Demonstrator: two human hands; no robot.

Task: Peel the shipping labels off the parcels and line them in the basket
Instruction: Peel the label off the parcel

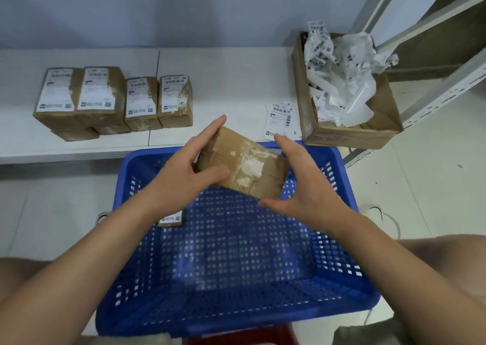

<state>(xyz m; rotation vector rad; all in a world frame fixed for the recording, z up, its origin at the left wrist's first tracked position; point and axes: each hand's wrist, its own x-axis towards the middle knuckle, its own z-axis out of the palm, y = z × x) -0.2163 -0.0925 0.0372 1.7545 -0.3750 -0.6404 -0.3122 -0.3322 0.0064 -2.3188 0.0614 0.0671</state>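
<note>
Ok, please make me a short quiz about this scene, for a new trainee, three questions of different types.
1. True or false: the parcel in the hands, left hand and right hand, has a full printed label on its visible face.
2. Multiple choice: the peeled labels and backing paper are piled in
A. the blue basket
B. the open cardboard box on the right
C. the row of labelled parcels
3. Fill in: one flat loose label lies on the white shelf just left of the ____.

Key: 1 false, only torn white residue and tape show; 2 B; 3 cardboard box.
</note>
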